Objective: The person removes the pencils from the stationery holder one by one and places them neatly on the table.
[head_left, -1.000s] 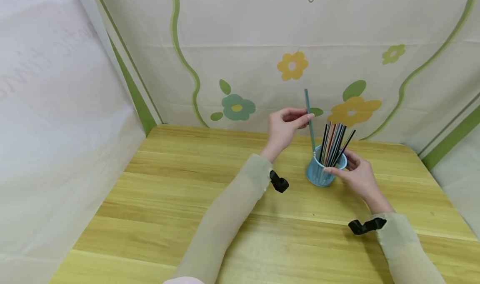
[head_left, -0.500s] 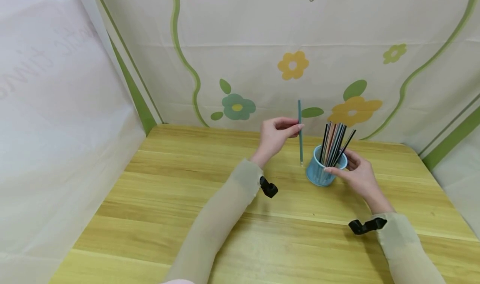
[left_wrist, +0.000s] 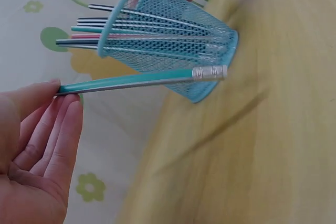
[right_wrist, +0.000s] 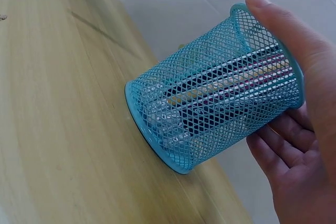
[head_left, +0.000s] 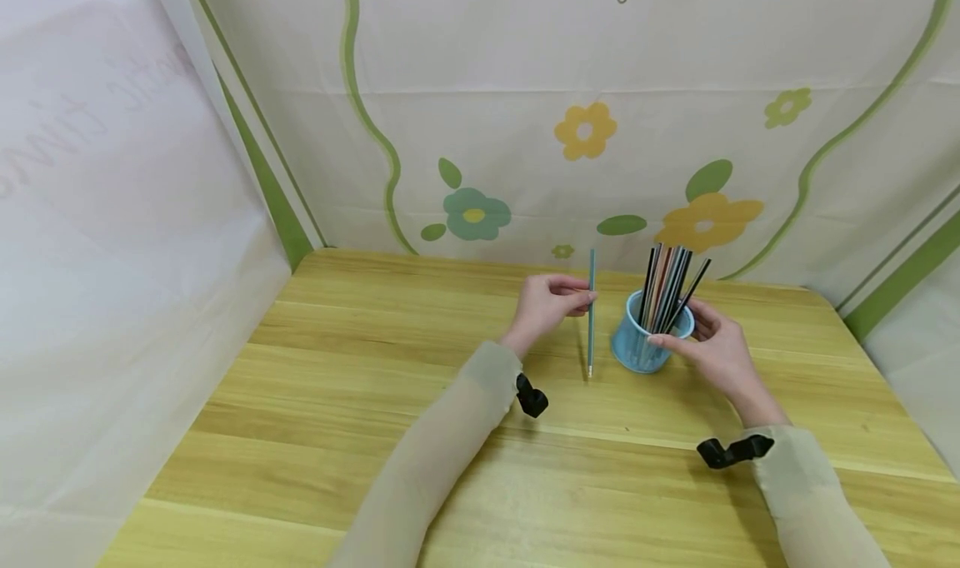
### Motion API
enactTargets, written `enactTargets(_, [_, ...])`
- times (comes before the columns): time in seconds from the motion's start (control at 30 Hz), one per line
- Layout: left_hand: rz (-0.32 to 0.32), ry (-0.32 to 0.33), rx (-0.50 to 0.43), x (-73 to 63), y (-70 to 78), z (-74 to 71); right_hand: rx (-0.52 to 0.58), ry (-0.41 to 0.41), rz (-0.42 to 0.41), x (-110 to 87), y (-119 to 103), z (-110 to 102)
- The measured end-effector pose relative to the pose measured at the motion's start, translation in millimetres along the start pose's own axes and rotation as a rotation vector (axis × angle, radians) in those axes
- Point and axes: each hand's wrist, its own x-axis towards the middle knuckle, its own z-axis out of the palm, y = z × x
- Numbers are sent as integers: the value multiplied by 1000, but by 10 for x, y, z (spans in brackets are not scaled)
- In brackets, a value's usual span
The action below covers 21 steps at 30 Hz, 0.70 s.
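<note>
Between thumb and fingers my left hand (head_left: pixel 551 308) pinches a teal pencil (head_left: pixel 591 326), held upright with its silver, white-tipped end down. That lower end (left_wrist: pixel 210 72) looks close to the table, and a shadow falls beside it; whether it touches I cannot tell. To the pencil's right stands a light-blue mesh pen cup (head_left: pixel 637 351), packed with several pencils (head_left: pixel 663 289) in black, red, grey and teal, one leaning right. My right hand (head_left: pixel 716 347) grips the cup's right side, its thumb at the rim (right_wrist: pixel 239 9) and its fingers curled behind the mesh.
The wood-grain table (head_left: pixel 337 401) spreads to the left and front of the hands. Behind it hangs a white cloth (head_left: pixel 487 68) with printed flowers and leaves. Another white cloth (head_left: pixel 112 260) closes off the left side.
The left hand has drawn the teal pencil away from the cup's rim, to the left, then lowered it towards the table. The right hand and the cup have stayed in place.
</note>
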Motion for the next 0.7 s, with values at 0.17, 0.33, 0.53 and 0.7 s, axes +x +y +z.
enactTargets(0.17, [-81,17,-55,-20,-153,3,4,-7,3,3,8,-2])
enactTargets(0.33, [-129,34,-49,-48,-271,14,2,-7,-2,-3,-1,-4])
enactTargets(0.53, [-172,71,4,-51,-369,56,0,-12,0,-5,-7,-11])
enactTargets(0.7, [-203,128,76,-54,-396,111,3,-12,-2,-7,-10,-12])
